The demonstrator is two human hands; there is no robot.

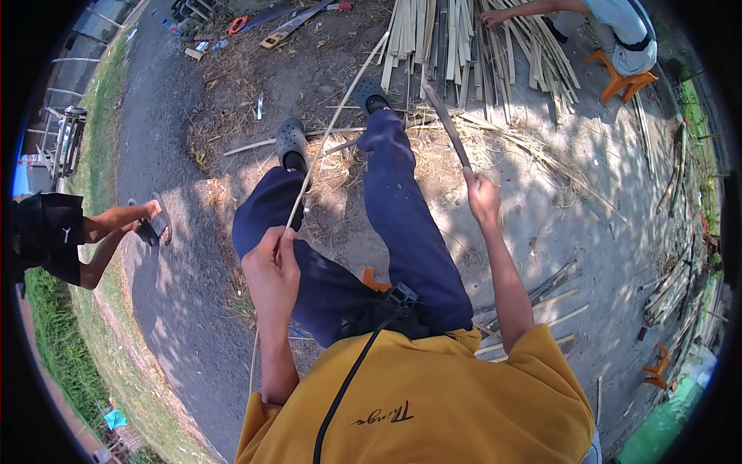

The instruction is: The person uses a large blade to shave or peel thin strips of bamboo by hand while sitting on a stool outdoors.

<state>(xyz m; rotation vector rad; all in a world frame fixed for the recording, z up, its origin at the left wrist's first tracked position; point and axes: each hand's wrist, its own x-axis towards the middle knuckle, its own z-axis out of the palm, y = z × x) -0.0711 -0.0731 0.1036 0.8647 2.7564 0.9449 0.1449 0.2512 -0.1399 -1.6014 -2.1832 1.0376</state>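
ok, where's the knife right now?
Head view, right of centre: the knife is in the right hand, blade angled up-left over the dirt beside the right leg, below the bamboo pile.

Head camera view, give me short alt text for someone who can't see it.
Seated person's left hand grips a long thin bamboo strip while the right hand holds a long knife. Split bamboo pile lies ahead on dirt ground.

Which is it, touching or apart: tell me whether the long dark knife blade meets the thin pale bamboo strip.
Apart. The head view shows the long dark knife blade raised in the right hand, with bare ground between it and the thin pale bamboo strip held in the left hand.
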